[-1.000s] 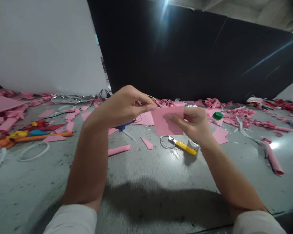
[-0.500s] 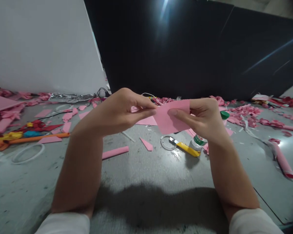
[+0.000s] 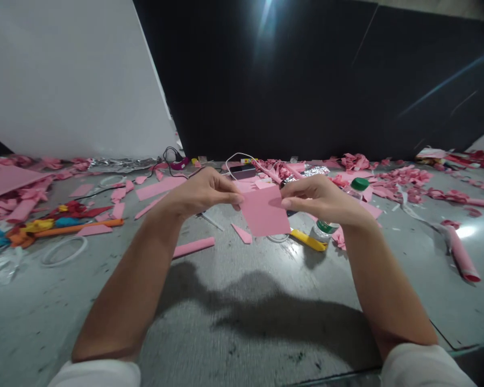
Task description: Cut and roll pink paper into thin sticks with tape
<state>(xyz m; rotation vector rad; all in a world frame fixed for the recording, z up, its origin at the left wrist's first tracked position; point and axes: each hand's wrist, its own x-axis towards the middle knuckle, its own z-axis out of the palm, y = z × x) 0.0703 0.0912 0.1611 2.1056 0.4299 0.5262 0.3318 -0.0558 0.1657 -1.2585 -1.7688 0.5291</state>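
Note:
A piece of pink paper [image 3: 265, 214], roughly square, is held up above the table between both hands. My left hand [image 3: 204, 192] pinches its upper left edge between thumb and fingers. On the other side, my right hand [image 3: 320, 199] is closed on the upper right edge. Beneath and behind the paper lies a yellow utility knife [image 3: 310, 240], its front end hidden by the paper. A clear bottle with a green cap [image 3: 360, 184] lies or stands partly behind my right hand. A small pointed pink scrap [image 3: 242, 234] rests on the table below my left hand.
A pink paper roll [image 3: 194, 246] lies on the grey table [image 3: 234, 333]. At left are a tape ring [image 3: 64, 251] and an orange stick [image 3: 80, 228] with coloured pieces. Another pink roll [image 3: 463, 255] lies at right. Pink scraps line the back beneath a black panel [image 3: 298, 80].
The pink paper has come down slightly and shows more of its face. My right hand has shifted its hold from across the paper to its right edge; my left hand has moved left.

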